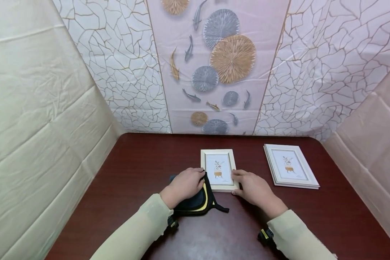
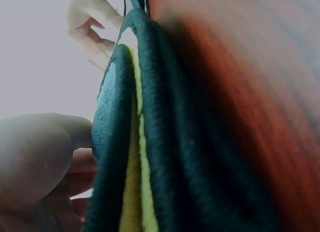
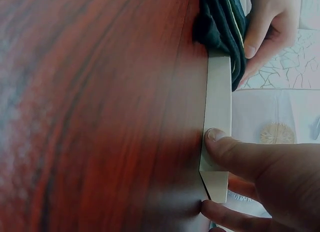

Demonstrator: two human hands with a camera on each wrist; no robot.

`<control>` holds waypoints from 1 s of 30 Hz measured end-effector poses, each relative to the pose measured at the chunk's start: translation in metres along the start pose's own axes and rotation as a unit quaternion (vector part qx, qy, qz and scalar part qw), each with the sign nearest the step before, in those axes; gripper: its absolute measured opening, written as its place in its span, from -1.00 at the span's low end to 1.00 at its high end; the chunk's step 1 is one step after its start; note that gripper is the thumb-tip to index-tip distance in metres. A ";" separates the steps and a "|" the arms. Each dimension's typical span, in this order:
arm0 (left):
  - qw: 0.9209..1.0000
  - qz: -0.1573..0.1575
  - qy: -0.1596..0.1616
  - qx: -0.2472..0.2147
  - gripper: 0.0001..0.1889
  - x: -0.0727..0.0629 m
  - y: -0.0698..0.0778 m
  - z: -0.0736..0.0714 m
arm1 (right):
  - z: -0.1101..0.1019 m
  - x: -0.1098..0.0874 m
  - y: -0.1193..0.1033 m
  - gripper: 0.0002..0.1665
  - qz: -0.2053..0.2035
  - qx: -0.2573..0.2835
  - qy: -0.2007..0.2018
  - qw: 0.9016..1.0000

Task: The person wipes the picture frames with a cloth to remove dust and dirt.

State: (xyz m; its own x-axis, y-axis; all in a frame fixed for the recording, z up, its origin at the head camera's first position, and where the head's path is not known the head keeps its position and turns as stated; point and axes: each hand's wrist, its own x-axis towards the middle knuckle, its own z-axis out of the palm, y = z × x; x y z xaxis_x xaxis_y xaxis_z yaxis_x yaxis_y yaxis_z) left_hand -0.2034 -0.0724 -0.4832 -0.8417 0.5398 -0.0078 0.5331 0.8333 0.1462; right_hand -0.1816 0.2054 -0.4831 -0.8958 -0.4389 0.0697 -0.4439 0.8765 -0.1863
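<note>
A cream picture frame [image 1: 217,188] with a potted-plant print lies face up on the dark red table. My right hand [image 1: 254,187] grips its lower right corner. In the right wrist view the thumb [image 3: 220,142] presses the frame's side edge [image 3: 218,97], with other fingers round the corner. My left hand [image 1: 186,183] holds a folded dark cloth [image 1: 195,202] with black edging and a yellow layer. The cloth overlaps the frame's lower left part. In the left wrist view its folds [image 2: 150,117] stand close up, with the left thumb against the dark side.
A stack of similar white picture frames [image 1: 290,166] lies on the table [image 1: 143,155] to the right. Patterned cloth hangs along the back [image 1: 133,72], and plain beige cloth [image 1: 35,108] covers the sides. A dark wrist camera [image 1: 265,235] sits under the right sleeve.
</note>
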 end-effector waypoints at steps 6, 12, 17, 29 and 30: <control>1.000 0.001 0.006 -0.010 -0.58 0.006 -0.006 -0.001 | 0.003 0.001 0.000 -0.26 0.001 -0.005 0.001 1.000; 1.000 -0.003 0.009 -0.012 -0.58 0.016 -0.011 -0.001 | 0.004 0.003 0.002 -0.25 -0.006 -0.005 0.007 1.000; 1.000 0.000 0.009 -0.008 -0.58 0.025 -0.015 -0.002 | 0.004 0.003 0.004 -0.25 -0.007 -0.006 0.012 1.000; 0.999 -0.019 0.009 -0.029 -0.58 0.043 -0.025 -0.004 | -0.001 0.002 0.002 -0.28 -0.012 0.010 0.023 1.000; 0.999 -0.021 0.007 -0.031 -0.58 0.045 -0.026 -0.003 | 0.000 0.001 0.002 -0.28 -0.013 0.010 0.023 1.000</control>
State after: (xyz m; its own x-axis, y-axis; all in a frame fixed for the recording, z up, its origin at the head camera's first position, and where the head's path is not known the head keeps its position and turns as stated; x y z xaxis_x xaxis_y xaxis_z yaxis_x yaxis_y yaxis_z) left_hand -0.2551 -0.0704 -0.4840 -0.8646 0.5025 -0.0021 0.4912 0.8460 0.2075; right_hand -0.1839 0.2069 -0.4830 -0.8839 -0.4520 0.1201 -0.4676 0.8603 -0.2032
